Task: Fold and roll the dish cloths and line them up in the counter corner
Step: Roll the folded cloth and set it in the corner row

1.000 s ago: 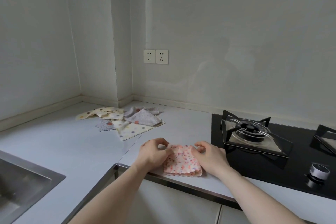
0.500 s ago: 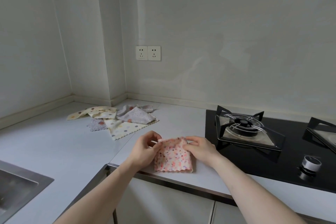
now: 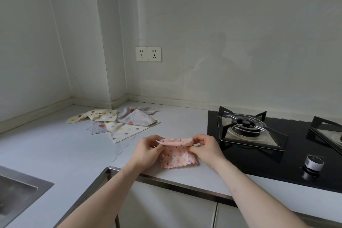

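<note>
Now turned over into a short roll, far edge of pink cloth (image 3: 176,157), pinched by left hand (image 3: 148,149) and right hand (image 3: 206,149); roll axis left-right, flat remainder toward body.

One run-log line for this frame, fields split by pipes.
step: rolling pink cloth | left hand: pinches roll end | right hand: pinches other end | unfolded cloths: heaped near corner
</note>
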